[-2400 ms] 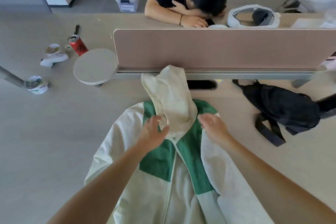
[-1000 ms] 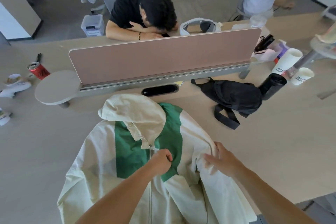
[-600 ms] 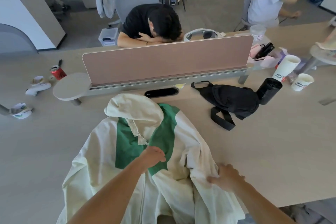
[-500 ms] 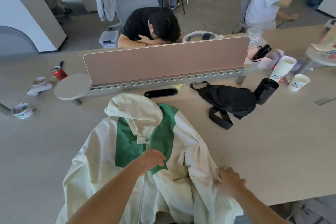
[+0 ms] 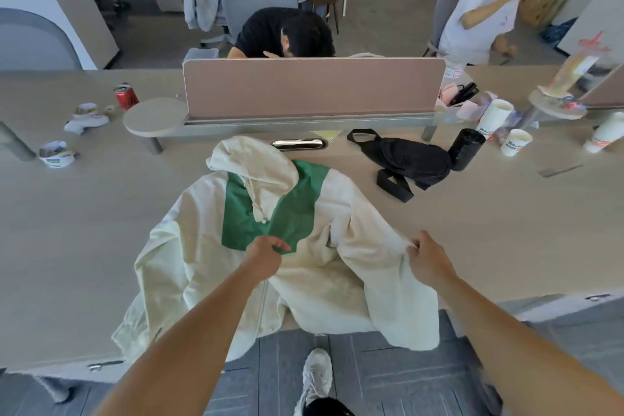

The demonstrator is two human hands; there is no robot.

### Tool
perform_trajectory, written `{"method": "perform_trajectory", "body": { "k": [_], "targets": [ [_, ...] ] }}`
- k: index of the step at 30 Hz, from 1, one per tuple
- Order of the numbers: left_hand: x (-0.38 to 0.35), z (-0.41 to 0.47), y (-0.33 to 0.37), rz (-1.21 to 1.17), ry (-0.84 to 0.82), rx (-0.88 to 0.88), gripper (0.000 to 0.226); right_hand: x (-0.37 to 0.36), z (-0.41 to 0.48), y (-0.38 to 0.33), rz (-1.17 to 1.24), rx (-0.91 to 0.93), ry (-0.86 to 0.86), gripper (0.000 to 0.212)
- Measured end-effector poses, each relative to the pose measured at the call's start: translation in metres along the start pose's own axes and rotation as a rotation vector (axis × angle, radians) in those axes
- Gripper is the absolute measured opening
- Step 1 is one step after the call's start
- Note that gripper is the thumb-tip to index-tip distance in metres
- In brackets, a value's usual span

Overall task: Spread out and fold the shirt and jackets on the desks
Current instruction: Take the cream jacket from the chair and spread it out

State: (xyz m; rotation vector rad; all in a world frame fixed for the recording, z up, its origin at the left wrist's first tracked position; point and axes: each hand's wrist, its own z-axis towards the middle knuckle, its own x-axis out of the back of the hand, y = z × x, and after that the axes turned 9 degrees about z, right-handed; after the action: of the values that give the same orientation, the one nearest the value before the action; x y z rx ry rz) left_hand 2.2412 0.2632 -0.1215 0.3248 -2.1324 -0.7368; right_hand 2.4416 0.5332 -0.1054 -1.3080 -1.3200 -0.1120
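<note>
A person's left hand (image 5: 266, 252) and right hand (image 5: 426, 256) grip a cream-and-green hooded jacket (image 5: 320, 280) lying zipper-up on a pale desk (image 5: 67, 230), its hem hanging over the near edge. A black bag (image 5: 413, 159) lies beyond, near a pink divider screen (image 5: 310, 88).

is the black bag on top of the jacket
No, the black bag lies on the desk beside the jacket, apart from it.

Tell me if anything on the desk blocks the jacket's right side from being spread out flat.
Nothing visible does. The right hand grips the jacket at its right side, and nothing lies on the desk beside it. The black bag lies farther back, apart from the jacket.
</note>
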Motion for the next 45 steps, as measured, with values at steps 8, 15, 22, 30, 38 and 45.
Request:
{"method": "perform_trajectory", "body": {
  "k": [8,15,22,30,38,45],
  "targets": [
    [0.012,-0.041,0.036,0.633,0.222,0.010,0.053,0.061,-0.031,-0.046,-0.030,0.178,0.082,0.010],
    [-0.056,-0.077,0.131,-0.371,-0.541,-0.149,0.114,0.086,-0.024,-0.115,0.069,0.374,0.060,0.017],
    [-0.066,-0.069,0.207,-0.809,-0.428,-0.237,0.013,0.121,-0.008,-0.108,0.430,0.319,-0.083,0.029],
    [-0.100,-0.060,0.259,-0.580,-0.267,-0.138,0.012,0.142,0.022,-0.062,0.595,0.285,-0.221,0.028],
    [-0.102,-0.032,0.289,-0.497,0.026,-0.052,0.013,0.145,0.052,-0.010,0.335,0.102,-0.243,0.063],
    [-0.090,-0.027,0.278,-0.695,-0.047,-0.055,0.014,0.136,0.063,-0.008,0.682,-0.178,-0.742,0.051]
  ]
}}
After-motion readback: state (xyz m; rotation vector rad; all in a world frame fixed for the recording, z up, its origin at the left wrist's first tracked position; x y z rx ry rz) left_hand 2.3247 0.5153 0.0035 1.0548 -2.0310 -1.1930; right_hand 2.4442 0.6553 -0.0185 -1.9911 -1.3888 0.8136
